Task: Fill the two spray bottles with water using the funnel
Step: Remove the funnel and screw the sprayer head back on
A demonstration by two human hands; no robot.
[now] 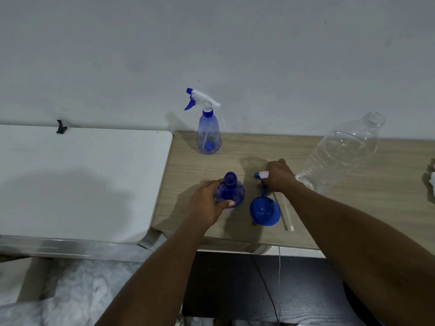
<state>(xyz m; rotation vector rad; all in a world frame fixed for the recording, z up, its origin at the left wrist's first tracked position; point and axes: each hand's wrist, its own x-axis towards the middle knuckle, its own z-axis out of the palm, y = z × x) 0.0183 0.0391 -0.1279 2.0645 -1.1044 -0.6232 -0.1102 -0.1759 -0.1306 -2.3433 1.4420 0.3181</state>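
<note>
A person's left hand wraps around the belly of an uncapped blue spray bottle standing near the front of a wooden table, while the right hand, just to its right, closes over the removed trigger head, its dip tube trailing toward the near edge. The blue funnel lies between them, untouched. A second bottle, still capped, stands far back by the wall; a large clear water bottle waits at right. The step appears to be setting the head aside: best laid clear of the funnel, bottle kept steady and upright.
</note>
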